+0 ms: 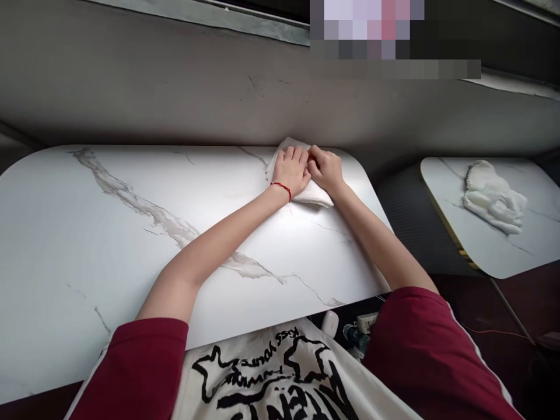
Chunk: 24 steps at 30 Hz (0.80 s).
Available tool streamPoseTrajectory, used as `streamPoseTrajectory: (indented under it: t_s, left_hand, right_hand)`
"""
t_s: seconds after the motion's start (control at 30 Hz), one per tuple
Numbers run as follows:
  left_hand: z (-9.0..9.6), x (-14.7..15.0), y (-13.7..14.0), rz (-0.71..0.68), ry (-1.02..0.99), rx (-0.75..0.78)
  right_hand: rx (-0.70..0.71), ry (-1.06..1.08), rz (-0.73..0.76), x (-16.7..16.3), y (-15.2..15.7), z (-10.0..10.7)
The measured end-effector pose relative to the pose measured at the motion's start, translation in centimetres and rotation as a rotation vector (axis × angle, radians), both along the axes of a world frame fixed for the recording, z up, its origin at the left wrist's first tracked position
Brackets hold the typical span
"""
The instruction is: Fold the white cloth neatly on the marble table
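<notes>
A folded white cloth (311, 195) lies near the far edge of a white marble-patterned table (109, 245). My left hand (292, 172), with a red string bracelet at its wrist, lies flat on top of the cloth with the fingers stretched out. Right beside it, my right hand (325, 168) is closed, its curled fingers gripping the cloth. Both hands meet at the cloth's middle. Part of the fabric is hidden beneath them, while one corner sticks out behind and a folded edge shows in front.
A grey wall (196, 87) rises behind the table. To the right, a smaller marble-patterned table (490, 256) carries a crumpled white cloth (494, 198), with a dark gap between the tables. A small white case (329, 324) and a bottle (355, 337) are below the front edge.
</notes>
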State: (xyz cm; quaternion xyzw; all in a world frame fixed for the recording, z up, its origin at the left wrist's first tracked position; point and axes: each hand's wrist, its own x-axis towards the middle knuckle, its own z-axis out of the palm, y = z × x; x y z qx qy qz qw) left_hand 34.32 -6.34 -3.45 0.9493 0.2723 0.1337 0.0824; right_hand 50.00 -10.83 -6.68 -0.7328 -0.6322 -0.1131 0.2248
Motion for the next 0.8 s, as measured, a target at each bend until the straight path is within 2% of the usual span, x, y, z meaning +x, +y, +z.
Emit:
streamPoseTrajectory:
  t_s: [0.13,0.27,0.6,0.8]
  left_hand:
    - [-0.4,0.0,2.1,0.045,-0.015,0.021]
    - [-0.8,0.2,2.5,0.059,-0.027,0.051]
    - [-1.0,-0.5,2.3,0.073,-0.019,0.097]
    - [-0.8,-2.3,-0.6,0.043,0.020,0.131]
  right_hand:
    - [-0.017,0.015,-0.020,0.4,3.2,0.0]
    - [-0.034,0.017,-0.030,0.4,4.1,0.2]
    - [0.012,0.025,-0.059,-0.8,3.0,0.0]
    - [0.042,0.026,0.016,-3.0,-0.9,0.3]
